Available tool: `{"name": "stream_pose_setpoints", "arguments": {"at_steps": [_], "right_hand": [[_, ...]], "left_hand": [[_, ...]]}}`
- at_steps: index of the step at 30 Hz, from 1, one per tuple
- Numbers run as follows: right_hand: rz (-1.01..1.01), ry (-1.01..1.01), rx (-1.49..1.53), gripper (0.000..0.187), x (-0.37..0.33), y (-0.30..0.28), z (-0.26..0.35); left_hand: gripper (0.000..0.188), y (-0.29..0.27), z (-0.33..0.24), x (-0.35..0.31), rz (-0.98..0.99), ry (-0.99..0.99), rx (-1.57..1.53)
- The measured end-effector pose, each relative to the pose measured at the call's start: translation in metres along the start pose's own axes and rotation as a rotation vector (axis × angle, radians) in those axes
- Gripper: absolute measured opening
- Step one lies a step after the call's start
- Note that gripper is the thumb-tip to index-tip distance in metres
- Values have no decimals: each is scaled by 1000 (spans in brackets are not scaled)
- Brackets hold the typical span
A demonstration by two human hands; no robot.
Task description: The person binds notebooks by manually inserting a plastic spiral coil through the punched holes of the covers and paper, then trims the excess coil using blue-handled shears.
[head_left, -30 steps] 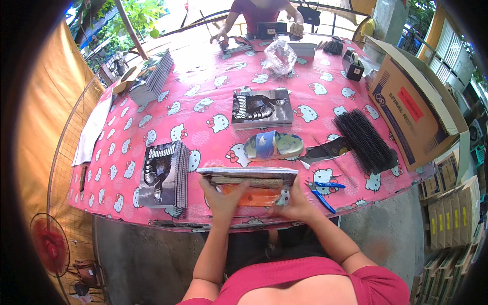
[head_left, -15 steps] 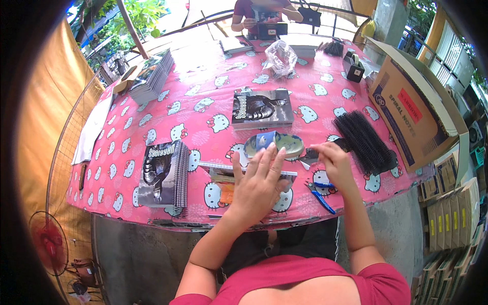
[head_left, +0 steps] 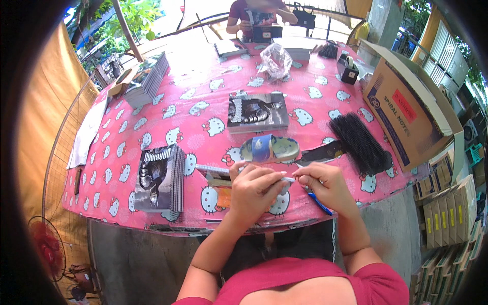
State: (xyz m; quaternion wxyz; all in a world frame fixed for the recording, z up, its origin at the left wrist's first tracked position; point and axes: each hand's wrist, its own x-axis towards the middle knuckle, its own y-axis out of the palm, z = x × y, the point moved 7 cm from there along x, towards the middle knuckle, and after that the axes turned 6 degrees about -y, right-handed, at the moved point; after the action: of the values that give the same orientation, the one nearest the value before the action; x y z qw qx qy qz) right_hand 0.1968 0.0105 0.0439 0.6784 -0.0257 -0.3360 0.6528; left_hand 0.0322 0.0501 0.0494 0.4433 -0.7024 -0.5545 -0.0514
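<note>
A notebook with an orange and brown cover [head_left: 222, 197] lies at the table's near edge, partly under my left hand [head_left: 255, 192]. The fingers of that hand are bent around its upper edge, towards the right end. My right hand [head_left: 325, 187] is closed in a pinch at that same end, its fingertips close to the left ones; what it pinches is too small to make out. Blue-handled pliers [head_left: 322, 204] lie just below the right hand, partly hidden. Beyond the hands rests a blue and green slide sandal [head_left: 269, 148].
Stacks of black-and-white covered notebooks stand left [head_left: 158, 178] and ahead [head_left: 256, 113]. Black plastic spiral coils [head_left: 360, 145] lie at right, beside an open cardboard box [head_left: 406, 112]. A tape dispenser [head_left: 347, 70] and clear plastic bag [head_left: 276, 62] are farther back. Another person [head_left: 259, 20] works across the table.
My left hand has gone from lying flat with fingers spread to gripping the notebook's edge. My right hand has come down and left to the notebook's right end, now covering part of the pliers.
</note>
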Motion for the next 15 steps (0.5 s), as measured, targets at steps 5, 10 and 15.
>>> {"name": "stream_pose_setpoints", "arguments": {"at_steps": [5, 10, 15], "right_hand": [[-27, -167, -349, 12, 5, -1, 23], [62, -122, -142, 12, 7, 1, 18], [56, 38, -84, 15, 1, 8, 3]], "left_hand": [[21, -1, -1, -1, -47, 8, -6], [21, -4, -1, -2, -59, -7, -48], [20, -2, 1, -1, -77, -47, -58]]}}
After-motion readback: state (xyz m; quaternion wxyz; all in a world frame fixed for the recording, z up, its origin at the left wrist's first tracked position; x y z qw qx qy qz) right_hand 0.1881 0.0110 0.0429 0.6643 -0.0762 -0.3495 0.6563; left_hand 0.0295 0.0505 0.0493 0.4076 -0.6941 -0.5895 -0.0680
